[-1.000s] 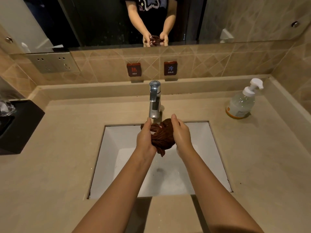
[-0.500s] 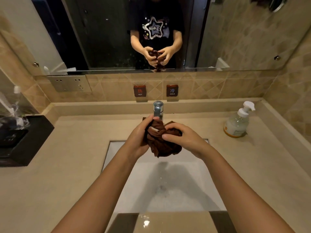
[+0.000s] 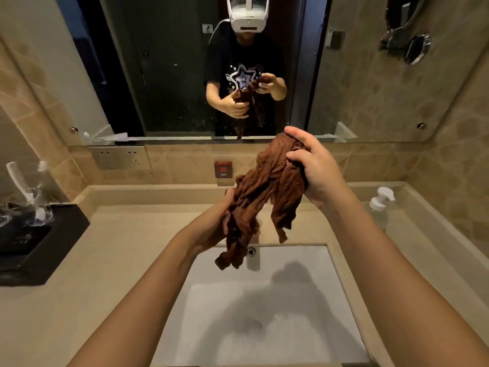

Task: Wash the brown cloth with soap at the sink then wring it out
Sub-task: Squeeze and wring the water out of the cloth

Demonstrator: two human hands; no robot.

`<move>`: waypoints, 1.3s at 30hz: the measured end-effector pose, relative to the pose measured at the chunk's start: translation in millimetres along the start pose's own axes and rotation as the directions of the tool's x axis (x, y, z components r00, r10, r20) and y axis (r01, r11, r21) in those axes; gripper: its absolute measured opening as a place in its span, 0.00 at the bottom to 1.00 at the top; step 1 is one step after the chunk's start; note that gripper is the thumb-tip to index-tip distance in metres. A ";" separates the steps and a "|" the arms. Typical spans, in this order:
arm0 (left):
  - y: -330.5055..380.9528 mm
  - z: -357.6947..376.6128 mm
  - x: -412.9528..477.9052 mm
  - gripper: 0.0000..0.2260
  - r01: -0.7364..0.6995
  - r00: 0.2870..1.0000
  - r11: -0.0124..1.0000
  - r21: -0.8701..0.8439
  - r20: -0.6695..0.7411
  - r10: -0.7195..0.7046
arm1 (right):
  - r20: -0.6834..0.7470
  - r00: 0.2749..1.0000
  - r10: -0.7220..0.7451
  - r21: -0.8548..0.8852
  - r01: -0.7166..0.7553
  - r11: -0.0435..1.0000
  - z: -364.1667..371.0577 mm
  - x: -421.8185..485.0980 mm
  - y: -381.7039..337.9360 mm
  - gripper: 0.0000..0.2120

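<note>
Cloth [image 3: 267,192], brown and wrinkled, held in the air above the far edge of the sink [image 3: 341,292], stretched between both hands. Right hand [image 3: 315,170] at about 1 o'clock from frame centre, raised higher, fingers closed around the upper bunch of cloth. Left hand [image 3: 214,226] lower, near centre, closed on the cloth's middle; fingers mostly hidden behind the fabric. Two loose ends hang down, the longer one dangling over the sink's back rim, just in front of a small metal fitting [image 3: 251,251] there.

Sink basin white, with foam or suds at the bottom and shadows of arms across it. Cloth blocks the view of the tap. Red HOT label [image 3: 223,169] on the tile at 12 o'clock, left of the cloth. Soap pump bottle [image 3: 379,207] on the counter at 3 o'clock, partly behind the right forearm. Black tray [image 3: 39,250] at 9 o'clock with a white comb [image 3: 17,178] standing above it. Wall socket plate [image 3: 120,157] at 10 o'clock. Mirror [image 3: 164,75] above shows both hands on the cloth.
</note>
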State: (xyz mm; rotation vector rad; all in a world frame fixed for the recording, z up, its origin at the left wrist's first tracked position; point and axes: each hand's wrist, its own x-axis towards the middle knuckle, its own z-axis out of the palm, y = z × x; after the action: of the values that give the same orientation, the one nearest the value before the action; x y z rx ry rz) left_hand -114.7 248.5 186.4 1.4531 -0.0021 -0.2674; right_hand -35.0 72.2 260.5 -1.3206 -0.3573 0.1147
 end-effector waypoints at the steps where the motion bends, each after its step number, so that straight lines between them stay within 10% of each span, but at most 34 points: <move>1: 4.5 -2.4 -1.1 0.29 -0.027 0.999 1.000 -0.002 0.043 0.027 | -0.001 1.000 -0.003 0.008 0.003 1.000 0.0 3.3 -5.9 0.22; 6: 39.7 -10.4 4.5 0.39 -0.111 0.980 0.993 0.041 0.172 0.102 | 0.073 0.997 0.030 -0.045 -0.027 0.999 -9.4 7.6 -21.9 0.25; 12: 73.3 -1.8 15.3 0.29 -0.061 0.966 0.914 0.401 0.254 -0.047 | 0.152 0.988 -0.037 -0.249 0.074 0.966 -30.9 3.9 -21.0 0.22; 17: 98.7 -5.2 13.4 0.14 -0.143 0.971 0.977 0.157 0.215 0.107 | 0.318 0.942 0.102 -0.605 0.119 0.787 -67.3 -8.3 -20.8 0.24; 26: 115.9 15.8 25.8 0.15 -0.099 0.977 0.943 0.318 0.213 0.031 | 0.560 0.781 0.276 -0.385 -0.049 0.922 -27.8 -10.0 -23.2 0.27; 31: 122.5 -9.0 19.6 0.17 -0.077 0.978 0.861 0.503 0.207 -0.034 | 0.389 0.912 0.130 -0.490 0.086 0.867 -21.9 -5.6 -33.0 0.10; 35: 103.5 -23.7 14.8 0.18 -0.119 0.984 0.910 0.396 0.171 0.055 | 0.243 0.970 -0.008 -0.267 0.075 0.961 -10.4 -2.1 -42.4 0.15; 39: 77.1 -25.3 13.7 0.21 -0.153 0.972 0.947 0.283 0.216 0.093 | 0.105 0.990 -0.099 -0.547 0.140 0.825 9.1 -1.0 -39.8 0.14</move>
State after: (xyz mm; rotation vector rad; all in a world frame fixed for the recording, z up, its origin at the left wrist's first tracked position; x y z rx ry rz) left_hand -83.5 278.0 256.7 1.7125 -0.3084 -0.3195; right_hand -43.6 70.4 300.4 -1.8696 -0.5626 -0.0555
